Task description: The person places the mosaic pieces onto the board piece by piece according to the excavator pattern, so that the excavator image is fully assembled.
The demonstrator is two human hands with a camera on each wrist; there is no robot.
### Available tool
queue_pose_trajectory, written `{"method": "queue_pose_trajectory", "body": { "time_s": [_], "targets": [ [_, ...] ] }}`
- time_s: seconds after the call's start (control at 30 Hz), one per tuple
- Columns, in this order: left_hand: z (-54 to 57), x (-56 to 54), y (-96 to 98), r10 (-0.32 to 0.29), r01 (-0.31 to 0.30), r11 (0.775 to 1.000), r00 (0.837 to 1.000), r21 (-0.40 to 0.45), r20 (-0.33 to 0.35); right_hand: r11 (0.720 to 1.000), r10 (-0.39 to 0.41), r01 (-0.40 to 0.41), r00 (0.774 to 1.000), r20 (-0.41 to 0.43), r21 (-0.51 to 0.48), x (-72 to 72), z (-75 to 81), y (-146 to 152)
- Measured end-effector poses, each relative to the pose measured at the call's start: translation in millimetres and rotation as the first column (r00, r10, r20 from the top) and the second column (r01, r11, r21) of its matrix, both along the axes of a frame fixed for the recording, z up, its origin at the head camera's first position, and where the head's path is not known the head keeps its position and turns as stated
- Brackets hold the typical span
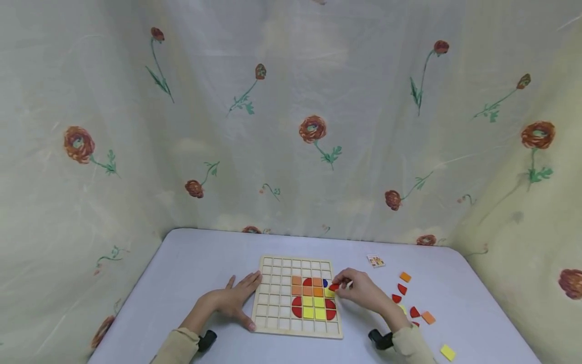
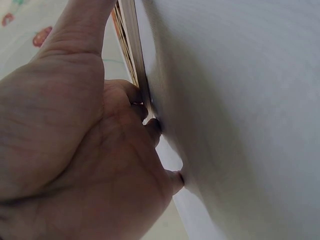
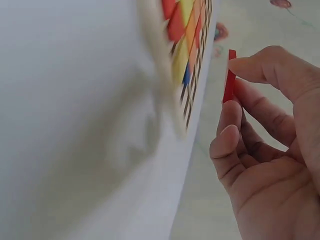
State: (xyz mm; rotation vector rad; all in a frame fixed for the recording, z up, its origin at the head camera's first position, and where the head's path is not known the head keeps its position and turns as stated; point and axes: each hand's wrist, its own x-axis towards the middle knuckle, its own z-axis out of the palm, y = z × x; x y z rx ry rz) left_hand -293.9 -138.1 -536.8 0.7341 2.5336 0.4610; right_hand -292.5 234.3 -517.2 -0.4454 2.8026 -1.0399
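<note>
A pale wooden grid board (image 1: pixel 273 308) lies on the table, with orange, yellow, red and blue tiles in several cells on its right half. My left hand (image 1: pixel 234 299) rests at the board's left edge, fingers spread, thumb near the lower corner; the left wrist view shows the fingertips against the edge and table. At the right edge my right hand (image 1: pixel 361 290) pinches a red quarter-round tile (image 3: pixel 230 77) between thumb and fingers. That tile is held above the board, near a yellow tile (image 1: pixel 329 292) and a blue-marked tile (image 1: pixel 325 283).
Right of the board lie loose pieces: an orange square (image 1: pixel 405 277), several red quarter-rounds such as one red piece (image 1: pixel 402 289), another orange square (image 1: pixel 428 317) and a yellow square (image 1: pixel 447 352). A small picture card (image 1: pixel 376 261) lies behind them. Flowered cloth (image 1: pixel 291 126) hangs beyond the table.
</note>
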Motion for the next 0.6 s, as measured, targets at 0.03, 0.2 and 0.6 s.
{"method": "queue_pose_trajectory", "body": {
  "time_s": [0.03, 0.2, 0.6],
  "targets": [
    [-0.5, -0.4, -0.4, 0.000, 0.000, 1.000, 1.000, 0.002, -0.002, 1.000, 0.018, -0.018, 1.000, -0.012, -0.006, -7.1, -0.6, -8.1],
    [-1.4, -1.3, -1.5, -0.003, 0.003, 1.000, 1.000, 0.002, -0.009, 0.996, 0.079, -0.080, 0.997, -0.025, -0.039, -35.7, -2.6, -44.2],
    [0.7, -0.3, -2.0, -0.014, 0.014, 1.000, 1.000, -0.002, -0.014, 0.994, 0.112, -0.111, 0.993, 0.029, -0.019, -64.5, -17.1, -83.7]
  ]
}}
